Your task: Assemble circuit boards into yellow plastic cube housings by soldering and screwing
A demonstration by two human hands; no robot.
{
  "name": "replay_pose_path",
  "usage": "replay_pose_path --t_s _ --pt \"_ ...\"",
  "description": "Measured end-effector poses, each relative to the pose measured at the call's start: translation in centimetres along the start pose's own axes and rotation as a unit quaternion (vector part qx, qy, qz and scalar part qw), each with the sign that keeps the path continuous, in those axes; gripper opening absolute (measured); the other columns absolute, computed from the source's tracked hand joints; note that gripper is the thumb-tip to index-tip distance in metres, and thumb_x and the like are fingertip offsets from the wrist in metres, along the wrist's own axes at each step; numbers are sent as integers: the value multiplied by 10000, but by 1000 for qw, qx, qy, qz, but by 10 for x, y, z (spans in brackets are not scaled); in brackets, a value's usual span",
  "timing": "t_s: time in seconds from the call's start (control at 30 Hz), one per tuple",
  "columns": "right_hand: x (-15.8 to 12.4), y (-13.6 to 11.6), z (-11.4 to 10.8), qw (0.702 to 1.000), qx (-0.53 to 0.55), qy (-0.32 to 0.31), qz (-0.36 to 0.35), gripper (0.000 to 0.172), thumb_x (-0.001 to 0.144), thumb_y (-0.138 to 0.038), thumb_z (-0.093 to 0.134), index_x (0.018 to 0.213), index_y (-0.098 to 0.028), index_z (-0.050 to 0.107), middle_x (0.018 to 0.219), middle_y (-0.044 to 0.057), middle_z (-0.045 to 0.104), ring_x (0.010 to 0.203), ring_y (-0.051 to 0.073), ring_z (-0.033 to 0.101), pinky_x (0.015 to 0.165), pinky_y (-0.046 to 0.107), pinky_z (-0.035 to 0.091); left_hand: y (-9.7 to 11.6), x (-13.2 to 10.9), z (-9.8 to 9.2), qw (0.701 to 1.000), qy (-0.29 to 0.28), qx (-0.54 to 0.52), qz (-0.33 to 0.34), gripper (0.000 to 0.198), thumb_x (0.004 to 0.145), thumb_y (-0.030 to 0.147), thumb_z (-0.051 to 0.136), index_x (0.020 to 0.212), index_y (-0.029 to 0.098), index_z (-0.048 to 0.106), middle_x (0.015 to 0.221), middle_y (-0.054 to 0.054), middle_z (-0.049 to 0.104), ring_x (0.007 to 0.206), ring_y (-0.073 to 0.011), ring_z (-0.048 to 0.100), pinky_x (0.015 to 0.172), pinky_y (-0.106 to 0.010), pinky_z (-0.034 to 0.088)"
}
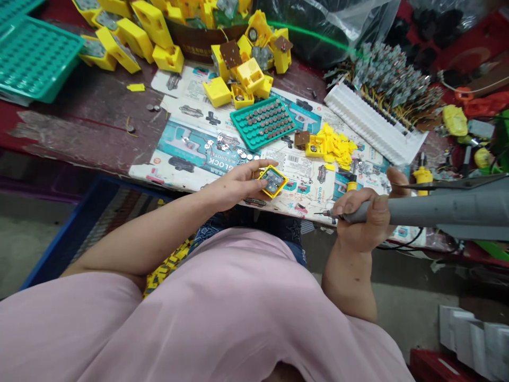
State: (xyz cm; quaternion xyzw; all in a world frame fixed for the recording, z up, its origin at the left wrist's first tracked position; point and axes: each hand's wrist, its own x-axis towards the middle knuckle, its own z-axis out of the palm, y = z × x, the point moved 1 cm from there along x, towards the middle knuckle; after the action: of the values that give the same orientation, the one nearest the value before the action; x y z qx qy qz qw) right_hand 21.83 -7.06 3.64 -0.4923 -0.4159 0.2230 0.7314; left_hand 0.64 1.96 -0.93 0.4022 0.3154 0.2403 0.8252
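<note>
My left hand grips a small square yellow plastic case near the table's front edge. The case's open side faces up and shows a grey clear insert with parts in it. Wrapped in my right hand is a grey electric screwdriver, its thin bit pointing left toward the case but well apart from it. Just beyond the case lies a green tray with rows of button cells. Loose shiny discs are scattered left of that tray. A pile of small yellow pieces sits right of it.
Yellow cases are heaped at the back. Green trays stand far left. A white foam rack with wired grey parts is at the right. A blue crate with yellow pieces stands below the table at left.
</note>
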Motion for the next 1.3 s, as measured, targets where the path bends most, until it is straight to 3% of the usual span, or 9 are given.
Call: replay_pose_path --t_s 0.17,0.33,0.53,0.87,1.07,1.3 --pt "0 0 0 1000 -2 1 -2 234 781 -442 718 831 -222 658 441 -91 469 326 94 434 344 228 387 1 -2 1 1000 16 24 5 667 732 324 813 1330 187 549 1119 -61 680 919 -179 700 747 -295 627" --pt "1 0 1 1000 -4 4 2 254 779 -464 730 836 -226 659 441 -90 464 328 100 427 345 235 386 3 -2 1 1000 9 -18 -21 657 732 278 805 1322 192 530 1085 -62 697 923 -198 722 771 -320 629" --pt "2 2 -1 1000 4 -3 -7 295 779 -454 738 974 -250 653 444 -103 471 323 95 426 336 217 384 7 -1 -1 997 5 -72 -31 640 725 229 800 1292 185 507 1036 -55 717 918 -213 755 768 -290 610" --pt "1 4 -5 1000 15 -14 -10 397 811 -418 718 1158 -262 604 475 -107 520 336 109 451 341 228 401 10 -2 -4 996 43 -79 11 696 672 323 874 1247 214 498 1079 -36 711 896 -184 753 756 -269 608" --pt "-2 5 -3 1000 23 -15 -8 385 820 -402 713 1166 -269 610 481 -105 525 346 106 458 351 225 412 9 -5 -5 995 45 -91 22 660 662 274 860 1212 226 500 991 -9 716 888 -192 752 765 -285 598" --pt "-3 4 -4 999 29 -22 -6 396 827 -384 709 1181 -254 589 491 -100 537 357 111 467 358 227 419 6 -9 -3 994 63 -35 85 640 654 329 861 1178 222 510 1024 -5 666 915 -158 696 833 -316 584"
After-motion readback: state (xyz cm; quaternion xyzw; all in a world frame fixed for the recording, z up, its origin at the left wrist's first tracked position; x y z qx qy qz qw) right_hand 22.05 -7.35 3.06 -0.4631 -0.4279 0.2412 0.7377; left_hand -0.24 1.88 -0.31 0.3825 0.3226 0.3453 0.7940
